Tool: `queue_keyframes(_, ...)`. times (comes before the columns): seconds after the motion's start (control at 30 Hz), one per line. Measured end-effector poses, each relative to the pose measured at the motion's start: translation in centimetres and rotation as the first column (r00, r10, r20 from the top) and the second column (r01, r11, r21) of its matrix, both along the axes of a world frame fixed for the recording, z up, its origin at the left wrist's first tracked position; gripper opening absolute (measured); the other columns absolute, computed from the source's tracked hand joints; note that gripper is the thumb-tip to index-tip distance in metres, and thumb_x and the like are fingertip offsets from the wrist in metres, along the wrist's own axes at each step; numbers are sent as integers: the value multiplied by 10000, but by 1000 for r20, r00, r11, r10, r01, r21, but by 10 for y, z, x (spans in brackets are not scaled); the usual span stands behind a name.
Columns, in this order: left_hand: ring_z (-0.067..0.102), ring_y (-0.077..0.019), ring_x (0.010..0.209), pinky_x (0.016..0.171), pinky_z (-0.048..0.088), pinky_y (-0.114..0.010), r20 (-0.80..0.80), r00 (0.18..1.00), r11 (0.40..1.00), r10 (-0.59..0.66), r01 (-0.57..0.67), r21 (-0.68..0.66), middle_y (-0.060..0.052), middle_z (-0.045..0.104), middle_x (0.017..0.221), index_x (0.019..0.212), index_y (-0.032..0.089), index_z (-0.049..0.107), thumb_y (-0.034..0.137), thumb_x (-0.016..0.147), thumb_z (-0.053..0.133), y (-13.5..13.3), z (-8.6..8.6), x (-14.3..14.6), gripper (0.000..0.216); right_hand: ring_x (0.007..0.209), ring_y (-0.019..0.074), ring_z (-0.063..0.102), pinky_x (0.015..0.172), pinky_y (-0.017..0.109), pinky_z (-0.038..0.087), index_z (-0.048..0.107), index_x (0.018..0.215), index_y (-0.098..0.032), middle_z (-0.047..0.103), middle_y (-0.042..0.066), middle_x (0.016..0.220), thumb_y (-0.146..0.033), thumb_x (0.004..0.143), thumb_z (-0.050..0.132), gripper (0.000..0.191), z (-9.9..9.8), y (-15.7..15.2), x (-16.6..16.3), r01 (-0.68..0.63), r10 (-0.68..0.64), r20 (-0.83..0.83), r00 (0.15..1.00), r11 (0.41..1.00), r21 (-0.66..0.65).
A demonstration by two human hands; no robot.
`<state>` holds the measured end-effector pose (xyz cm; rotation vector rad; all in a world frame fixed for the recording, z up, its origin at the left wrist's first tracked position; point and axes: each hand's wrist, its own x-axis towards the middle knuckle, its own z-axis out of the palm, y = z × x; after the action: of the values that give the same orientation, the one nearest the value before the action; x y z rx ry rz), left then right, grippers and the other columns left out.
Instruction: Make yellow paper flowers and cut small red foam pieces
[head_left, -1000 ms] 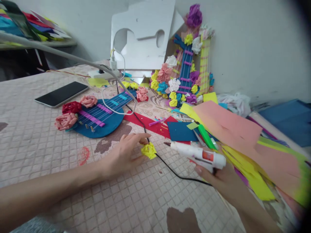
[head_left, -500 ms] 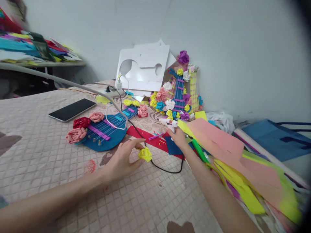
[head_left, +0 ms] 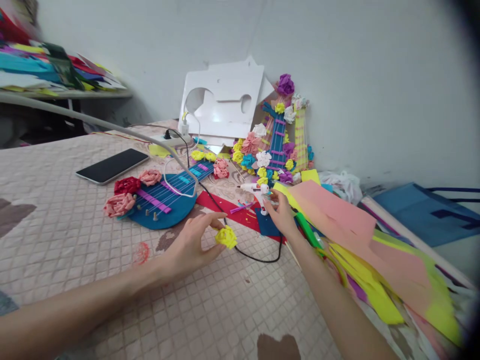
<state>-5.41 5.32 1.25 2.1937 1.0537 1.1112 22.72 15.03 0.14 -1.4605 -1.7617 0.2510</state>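
The left hand (head_left: 193,242) pinches a yellow paper flower (head_left: 227,237) between thumb and fingertips, just above the worktop (head_left: 210,305). Beyond that flower and to its right, a white glue gun (head_left: 255,188) lies just ahead of the right hand (head_left: 282,216), the nearer of the two; its barrel runs crosswise, nozzle pointing left, handle dropping toward the right fingers. Those fingers are bent and loosely parted at the handle; whether they grip or merely touch it, I cannot tell. Ahead and left of the left fingers lies a blue paper guitar (head_left: 179,207), its neck slanting away to the right.
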Motion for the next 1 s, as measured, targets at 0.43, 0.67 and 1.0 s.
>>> queue_keyframes(0.43, 589, -200, 958, 885, 457, -413, 8, 999, 999, -35, 35, -4, -46, 618, 1011, 1240, 219, 419, 185, 773, 608, 2, 12, 19, 504, 556, 120, 471, 535, 261, 415, 487, 1217, -249, 546, -17, 738, -328, 834, 589, 405, 25, -143, -35, -250, 92, -482, 871, 929, -273)
queue_keyframes(0.67, 605, -195, 952, 869, 476, -364, 78, 995, 998, -62, 59, 35, -48, 629, 1002, 1216, 207, 458, 185, 758, 628, 10, 43, 52, 489, 580, 97, 491, 494, 248, 429, 517, 1200, -299, 581, 22, 1004, -330, 699, 739, 548, 30, -139, -57, -523, 103, -822, 560, 814, -254)
queue_keyframes(1.0, 619, -192, 907, 816, 486, -365, 65, 998, 995, -7, 13, -101, -31, 646, 948, 1177, 216, 494, 261, 773, 623, 17, 23, 48, 427, 408, 37, 265, 393, 177, 189, 602, 740, -172, 319, -94, 477, -388, 801, 649, 229, 37, -131, -6, -197, -49, -866, 497, 966, -167)
